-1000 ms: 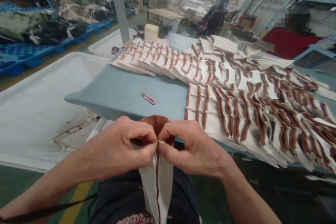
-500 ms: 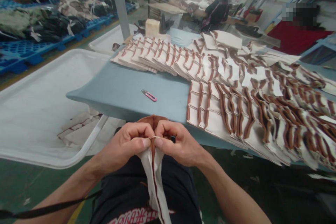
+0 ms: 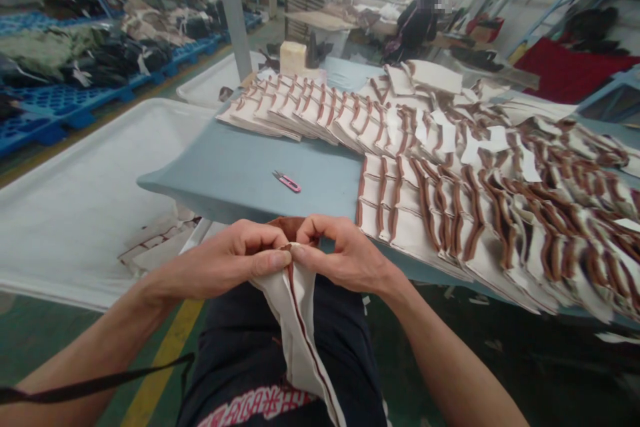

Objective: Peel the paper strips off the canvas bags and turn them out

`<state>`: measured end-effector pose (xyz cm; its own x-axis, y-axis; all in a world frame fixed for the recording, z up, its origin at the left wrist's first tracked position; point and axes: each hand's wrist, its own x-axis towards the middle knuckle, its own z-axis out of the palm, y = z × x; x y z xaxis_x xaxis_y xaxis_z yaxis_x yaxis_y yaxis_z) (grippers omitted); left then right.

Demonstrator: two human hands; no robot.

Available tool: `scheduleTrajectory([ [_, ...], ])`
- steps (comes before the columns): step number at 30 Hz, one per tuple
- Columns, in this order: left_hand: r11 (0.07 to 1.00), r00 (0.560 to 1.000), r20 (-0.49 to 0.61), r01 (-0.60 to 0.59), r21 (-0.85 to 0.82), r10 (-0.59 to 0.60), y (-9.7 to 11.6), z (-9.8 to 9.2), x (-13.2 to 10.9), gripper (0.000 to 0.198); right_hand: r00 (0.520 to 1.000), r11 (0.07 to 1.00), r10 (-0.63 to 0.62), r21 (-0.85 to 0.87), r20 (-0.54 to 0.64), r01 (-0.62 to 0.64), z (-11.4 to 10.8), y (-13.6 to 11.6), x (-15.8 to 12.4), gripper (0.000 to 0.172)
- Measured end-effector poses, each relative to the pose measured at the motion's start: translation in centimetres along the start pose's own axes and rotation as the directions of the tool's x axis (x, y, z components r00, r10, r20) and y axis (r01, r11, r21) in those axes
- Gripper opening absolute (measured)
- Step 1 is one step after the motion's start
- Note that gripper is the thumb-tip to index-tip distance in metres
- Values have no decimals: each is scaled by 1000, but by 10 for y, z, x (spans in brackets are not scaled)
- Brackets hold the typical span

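Observation:
Both hands pinch one white fabric piece (image 3: 295, 320) with brown edging, held in front of my lap. My left hand (image 3: 257, 253) grips its upper end between thumb and curled fingers. Right beside it, my right hand (image 3: 333, 250) pinches the same end, the two thumbs nearly touching. A brown part of the piece shows behind the fingers, and its white strip with a dark brown seam hangs down over my dark clothing. On the blue table (image 3: 225, 167), just beyond the hands, lie pink-handled thread snips (image 3: 287, 181).
Overlapping rows of white, brown-edged fabric pieces (image 3: 415, 213) cover the table's right and back. A white bin (image 3: 75, 213) on the left holds similar pieces. A metal post (image 3: 233, 13) rises behind it. Blue pallets (image 3: 65, 107) carry bundles. Another person (image 3: 415, 27) is farther back.
Both hands have risen slightly, still pinching the fabric piece. The thumbs have come closer together at its upper end, and the hanging strip has swung a little to the right.

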<state>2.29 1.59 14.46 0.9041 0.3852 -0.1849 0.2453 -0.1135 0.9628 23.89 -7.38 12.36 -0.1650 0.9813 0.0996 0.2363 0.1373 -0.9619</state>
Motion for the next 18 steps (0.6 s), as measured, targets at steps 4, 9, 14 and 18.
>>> scheduleTrajectory([
  [4,999,996,-80,-23,32,26,7,-3,-3,42,996,998,-56,-43,-69,53,-5,-7,8,27],
  [9,975,956,-251,-103,195,151,12,12,-2,39,949,993,-63,-116,-309,28,-3,-23,-7,27],
  [14,968,907,-367,-135,211,207,-1,22,7,34,939,958,176,-166,-295,-232,14,-26,-26,34],
  [18,964,882,-406,-168,207,241,-8,28,16,32,908,953,231,-109,-349,-284,21,-14,-26,34],
])
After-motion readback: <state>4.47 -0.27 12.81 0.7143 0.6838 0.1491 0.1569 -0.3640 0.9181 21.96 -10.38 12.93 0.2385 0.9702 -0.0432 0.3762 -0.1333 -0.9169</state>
